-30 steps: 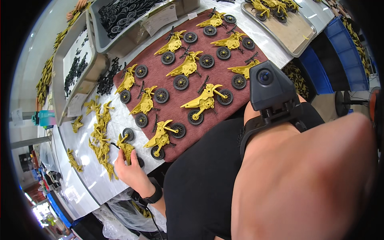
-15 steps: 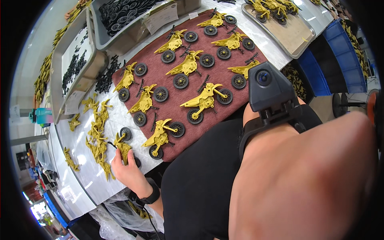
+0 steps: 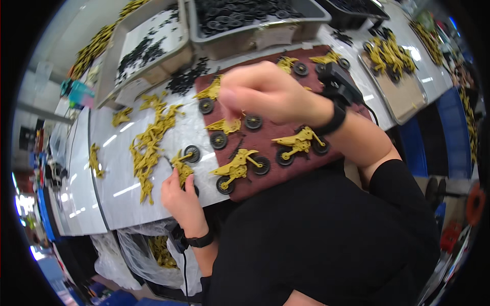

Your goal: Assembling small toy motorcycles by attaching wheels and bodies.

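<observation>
My left hand (image 3: 179, 196), nearest me at the surface (image 3: 127, 204) edge, pinches a gold bike frame (image 3: 182, 171) w/ one black wheel (image 3: 192, 153) on it. Vs a sec ago my right hand (image 3: 260, 94) has swung in from close under the camera and is now over the maroon mat (image 3: 286, 168), fingers curled; can't tell if they hold anything. Looks like it's bringing the next part. Finished bikes (image 3: 240, 166) on the mat, loose frames (image 3: 150, 143) left, wheel bin (image 3: 255, 20) far back.
</observation>
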Available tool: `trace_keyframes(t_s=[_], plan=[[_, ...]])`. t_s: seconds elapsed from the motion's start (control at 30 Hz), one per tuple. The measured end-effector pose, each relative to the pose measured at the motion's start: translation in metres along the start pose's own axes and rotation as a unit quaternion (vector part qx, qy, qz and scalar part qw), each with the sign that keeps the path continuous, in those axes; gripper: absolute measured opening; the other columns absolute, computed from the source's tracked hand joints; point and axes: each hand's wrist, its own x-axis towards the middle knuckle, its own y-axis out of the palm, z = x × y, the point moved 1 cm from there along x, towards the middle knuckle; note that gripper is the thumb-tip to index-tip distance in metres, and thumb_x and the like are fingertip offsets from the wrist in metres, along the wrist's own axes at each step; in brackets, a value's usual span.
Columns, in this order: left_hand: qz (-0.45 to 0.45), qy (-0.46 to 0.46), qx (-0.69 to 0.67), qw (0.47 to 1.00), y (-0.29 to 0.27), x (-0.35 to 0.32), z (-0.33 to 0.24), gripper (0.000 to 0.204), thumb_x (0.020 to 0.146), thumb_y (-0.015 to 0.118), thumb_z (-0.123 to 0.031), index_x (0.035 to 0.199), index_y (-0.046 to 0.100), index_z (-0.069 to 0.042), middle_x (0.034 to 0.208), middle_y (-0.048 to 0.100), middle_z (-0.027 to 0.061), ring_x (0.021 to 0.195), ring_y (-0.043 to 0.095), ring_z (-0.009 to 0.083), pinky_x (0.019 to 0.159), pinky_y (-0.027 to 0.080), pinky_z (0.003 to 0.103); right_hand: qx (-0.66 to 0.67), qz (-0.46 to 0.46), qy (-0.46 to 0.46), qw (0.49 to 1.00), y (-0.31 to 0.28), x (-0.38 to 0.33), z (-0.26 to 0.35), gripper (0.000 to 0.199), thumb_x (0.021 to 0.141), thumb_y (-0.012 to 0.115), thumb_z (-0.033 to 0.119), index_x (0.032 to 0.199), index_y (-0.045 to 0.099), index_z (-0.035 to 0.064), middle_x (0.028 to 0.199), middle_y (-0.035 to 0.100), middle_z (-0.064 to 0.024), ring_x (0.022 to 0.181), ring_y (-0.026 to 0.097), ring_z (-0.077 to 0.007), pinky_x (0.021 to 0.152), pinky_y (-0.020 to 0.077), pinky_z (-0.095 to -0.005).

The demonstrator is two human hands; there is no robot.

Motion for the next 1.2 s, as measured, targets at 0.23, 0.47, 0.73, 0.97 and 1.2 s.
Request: trace_keyframes(t_s=[0.23, 0.47, 0.73, 0.97, 1.2], plan=[[-0.052, 0.013, 0.022, 0.998, 0.006, -0.008, 0.004, 0.037, 0.073, 0.076, -0.013, 0.107, 0.068, -0.002, 0.091, 0.061, 0.0079, 0.087, 0.057, 0.0264, 0.076, 0.043, 0.039, -0.395, 0.052, -0.002, 0.917, 0.006, 0.098, -0.126, 0.018, 0.083, 0.062, 0.013, 0.097, 0.07, 0.005, 0.087, 0.068, -0.0152, 0.085, 0.065, -0.0324, 0.075, 0.0517, -0.0415], [-0.064, 0.009, 0.027, 0.998, 0.012, -0.013, 0.0, 0.04, 0.073, 0.076, -0.014, 0.111, 0.066, -0.004, 0.094, 0.06, 0.0056, 0.091, 0.057, 0.0241, 0.079, 0.042, 0.04, -0.6, 0.125, 0.135, 0.779, 0.023, 0.138, -0.175, 0.015, 0.079, 0.067, 0.009, 0.092, 0.064, 0.0029, 0.096, 0.062, -0.0179, 0.093, 0.06, -0.0373, 0.078, 0.0492, -0.0443], [-0.086, 0.017, 0.007, 0.996, 0.011, -0.015, 0.001, 0.04, 0.074, 0.076, -0.015, 0.11, 0.065, -0.002, 0.094, 0.06, 0.006, 0.091, 0.056, 0.0243, 0.079, 0.042, 0.039, -0.507, 0.069, 0.046, 0.858, 0.004, 0.139, -0.164, 0.014, 0.075, 0.071, 0.014, 0.081, 0.07, 0.0016, 0.081, 0.068, -0.0172, 0.08, 0.065, -0.0336, 0.073, 0.0525, -0.0397], [-0.062, 0.035, -0.037, 0.997, 0.005, -0.013, 0.002, 0.041, 0.072, 0.077, -0.013, 0.109, 0.065, 0.001, 0.092, 0.062, 0.0106, 0.087, 0.058, 0.0282, 0.077, 0.046, 0.039, -0.229, 0.069, 0.221, 0.945, 0.029, 0.089, -0.114, 0.014, 0.086, 0.065, 0.01, 0.095, 0.06, 0.0015, 0.072, 0.063, -0.0035, 0.058, 0.056, -0.0065, 0.051, 0.0442, -0.0238], [-0.061, -0.036, -0.199, 0.977, -0.004, -0.011, -0.008, 0.04, 0.076, 0.074, -0.008, 0.112, 0.062, 0.005, 0.101, 0.064, 0.0161, 0.088, 0.063, 0.0299, 0.079, 0.051, 0.036, -0.186, 0.207, 0.255, 0.926, 0.064, 0.034, -0.058, 0.014, 0.086, 0.063, 0.009, 0.097, 0.067, 0.0011, 0.073, 0.068, -0.008, 0.06, 0.064, -0.0123, 0.058, 0.0503, -0.0276]])
